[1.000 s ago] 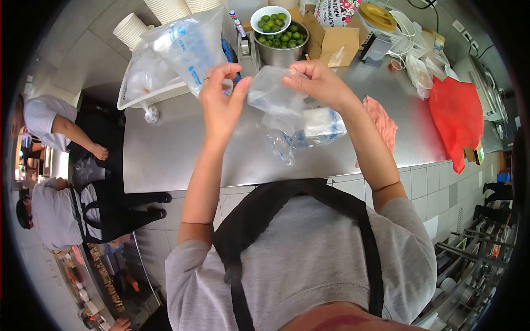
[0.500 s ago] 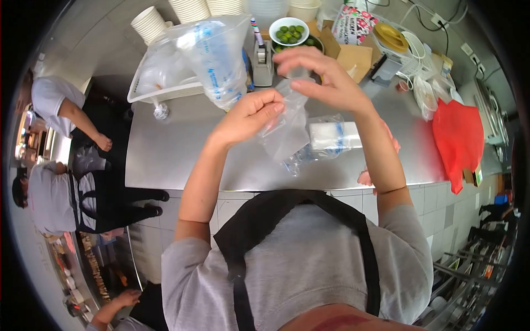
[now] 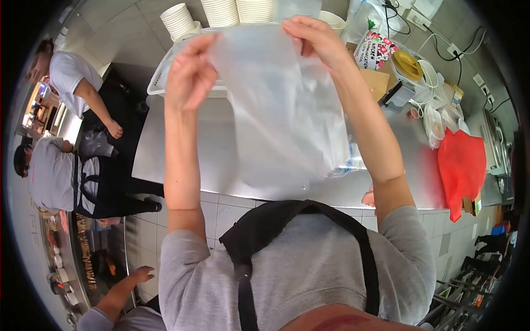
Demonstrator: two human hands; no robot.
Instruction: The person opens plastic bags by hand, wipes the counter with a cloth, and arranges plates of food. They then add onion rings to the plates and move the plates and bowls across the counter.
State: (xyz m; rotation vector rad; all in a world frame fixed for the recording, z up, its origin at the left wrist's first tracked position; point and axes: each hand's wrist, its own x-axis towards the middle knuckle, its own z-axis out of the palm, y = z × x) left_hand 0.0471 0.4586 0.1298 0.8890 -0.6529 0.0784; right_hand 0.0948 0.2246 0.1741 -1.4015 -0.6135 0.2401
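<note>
A translucent plastic bag (image 3: 281, 116) hangs spread out in front of me, raised above the steel table. My left hand (image 3: 192, 71) pinches its upper left corner. At the upper right corner, my right hand (image 3: 314, 37) grips the edge between thumb and fingers. The bag's lower end droops toward the table's front edge. Behind it, a clear plastic packet with blue print (image 3: 349, 160) shows only in part on the table. Most of what lies behind the bag is blurred or hidden.
Stacked paper bowls (image 3: 221, 12) and a white basket (image 3: 158, 83) stand at the back. A red plastic bag (image 3: 462, 171) lies at the right, near a yellow lid (image 3: 407, 65) and cables. Co-workers (image 3: 52, 171) are at the left, and another person's arm (image 3: 124, 289) reaches in lower left.
The crumpled bag has been opened out to full width. Both hands have moved up and apart, the left one leftward. The view has shifted slightly.
</note>
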